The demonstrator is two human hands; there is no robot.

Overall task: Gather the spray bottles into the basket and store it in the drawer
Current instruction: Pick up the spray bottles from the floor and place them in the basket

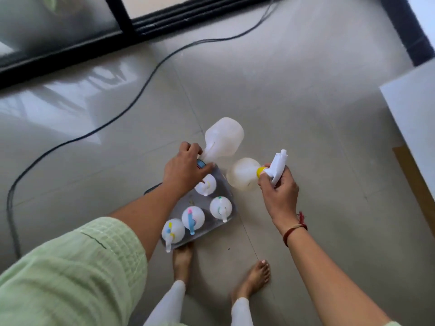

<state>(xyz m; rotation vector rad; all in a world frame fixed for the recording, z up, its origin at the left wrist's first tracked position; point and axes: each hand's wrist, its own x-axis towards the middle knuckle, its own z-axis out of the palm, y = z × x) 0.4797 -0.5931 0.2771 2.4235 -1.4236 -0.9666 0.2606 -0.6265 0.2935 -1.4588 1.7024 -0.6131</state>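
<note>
The basket (pixel 228 194) on the floor (pixel 306 102) holds four spray bottles (pixel 193 217); above its far corner the left hand (pixel 183 170) grips a fifth bottle (pixel 222 140); the right hand (pixel 280 191) clasps a yellow-collared bottle (pixel 242 174) just beside; a black cable (pixel 131 104) lies beyond.

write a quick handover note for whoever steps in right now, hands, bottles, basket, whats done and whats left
Left hand: gripping the blue-collared bottle by its neck, tilted over the far end of the basket.
Right hand: holding the yellow-collared bottle by its white trigger head, just right of the basket.
The basket sits on the floor by the person's feet.
Done: four bottles stand upright in the basket.
Left: set both held bottles in, then carry the basket to the drawer, which is not in view.
</note>
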